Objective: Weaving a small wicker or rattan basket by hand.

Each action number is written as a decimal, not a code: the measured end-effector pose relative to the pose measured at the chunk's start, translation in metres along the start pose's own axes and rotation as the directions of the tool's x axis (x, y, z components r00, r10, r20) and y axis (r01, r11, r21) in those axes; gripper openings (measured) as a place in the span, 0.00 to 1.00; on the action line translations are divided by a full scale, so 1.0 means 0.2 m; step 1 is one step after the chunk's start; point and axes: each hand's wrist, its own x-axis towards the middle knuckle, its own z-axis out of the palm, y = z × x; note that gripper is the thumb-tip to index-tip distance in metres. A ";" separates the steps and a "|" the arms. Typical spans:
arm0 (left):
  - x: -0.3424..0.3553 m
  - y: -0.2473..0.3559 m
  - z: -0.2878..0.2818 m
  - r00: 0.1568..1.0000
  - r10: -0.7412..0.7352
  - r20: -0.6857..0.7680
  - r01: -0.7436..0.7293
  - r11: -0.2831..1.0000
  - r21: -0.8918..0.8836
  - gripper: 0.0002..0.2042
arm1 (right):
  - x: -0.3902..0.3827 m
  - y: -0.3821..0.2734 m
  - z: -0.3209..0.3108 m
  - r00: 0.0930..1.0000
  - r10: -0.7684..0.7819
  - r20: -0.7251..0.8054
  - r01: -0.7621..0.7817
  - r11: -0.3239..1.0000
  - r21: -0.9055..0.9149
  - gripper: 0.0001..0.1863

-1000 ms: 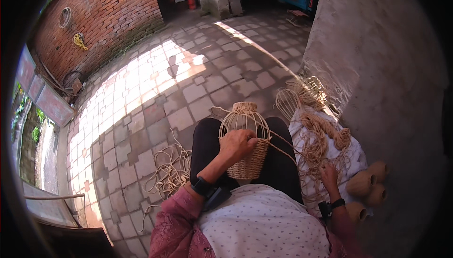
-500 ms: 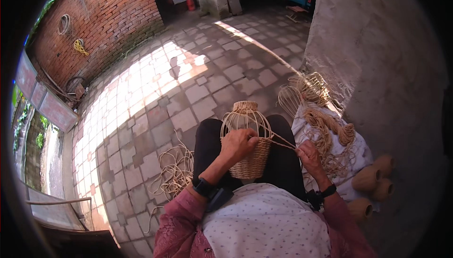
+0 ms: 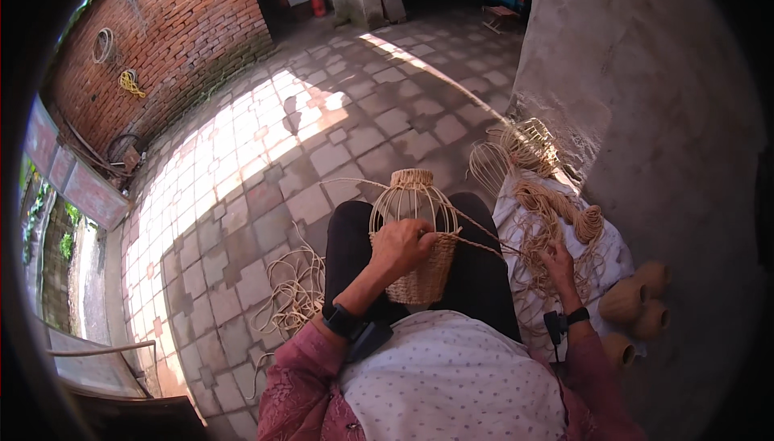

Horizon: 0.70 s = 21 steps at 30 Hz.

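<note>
Between my thighs stands a woven basket [image 3: 419, 280], bottle-shaped, with a tightly woven lower body, bare upright ribs and a braided collar [image 3: 412, 176] on top. My left hand [image 3: 403, 246] is closed on its near side at the upper edge of the weaving; the fingertips are partly hidden. From there twisted straw-coloured cord [image 3: 484, 245] stretches right toward my right hand [image 3: 556, 262], whose fingers look closed on it beside the loose cord on the white cloth. Another thin strand [image 3: 355, 180] sticks out leftward from the basket's shoulder.
A white cloth [image 3: 609, 251] at my right carries a cord hank [image 3: 584, 222] and tangled strands. Beyond lie open wire-like frames [image 3: 528, 147]. Several small tan pots [image 3: 622, 302] stand near the wall [image 3: 645, 102]. Loose cord [image 3: 294, 288] is heaped on the paving at my left.
My right hand has moved right, away from the basket, drawing the cord out longer. A strand now sticks out at the basket's left. My left hand stays on the basket.
</note>
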 end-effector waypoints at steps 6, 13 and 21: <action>0.01 0.01 -0.01 0.999 -0.028 0.026 0.029 0.999 -0.035 0.13 | 0.13 -1.16 0.26 0.916 -0.377 0.137 0.355 0.921 0.164 0.09; -0.01 -0.02 0.00 1.000 -0.009 -0.001 0.009 0.999 -0.052 0.13 | -0.04 -0.82 0.15 0.898 -0.329 0.292 0.284 0.940 0.187 0.17; 0.03 -0.01 -0.03 1.000 0.014 0.012 -0.013 0.998 -0.054 0.13 | -0.62 0.94 -0.58 0.955 0.265 0.135 -0.120 0.757 -0.642 0.14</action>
